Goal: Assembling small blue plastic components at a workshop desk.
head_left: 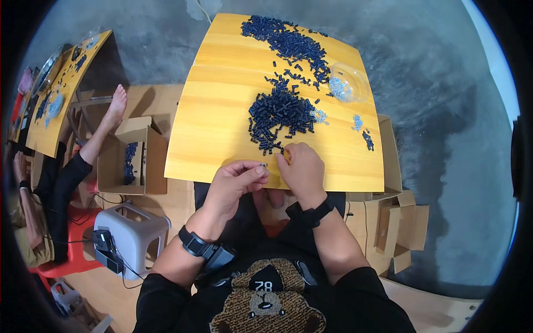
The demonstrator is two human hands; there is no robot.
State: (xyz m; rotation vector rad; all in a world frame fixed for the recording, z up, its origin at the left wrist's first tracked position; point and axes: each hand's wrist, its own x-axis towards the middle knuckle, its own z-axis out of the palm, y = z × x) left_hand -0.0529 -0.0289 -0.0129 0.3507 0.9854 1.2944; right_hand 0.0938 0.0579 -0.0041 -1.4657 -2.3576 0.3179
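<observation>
My left hand [236, 180] is closed in a pinch at the near edge of the yellow tabletop [216, 133]. A tiny dark piece with a light glint [263, 165] shows between its thumb and forefinger. Beside it, my right hand [302, 172] reaches forward, thumb and forefinger curled at a small black piece [281, 150] on the near fringe of a heap. That heap of short black tubular plastic pieces [282, 111] lies in front of both hands. Small silvery bits [320, 116] lie against its right side.
A larger spread of black pieces [288, 41] covers the far tabletop. A clear round dish [358, 86] holds silvery bits; small clusters lie nearby. Cardboard boxes [155, 161] flank the table. At left are a grey stool [130, 222] and another person's leg [102, 130] beside a second table.
</observation>
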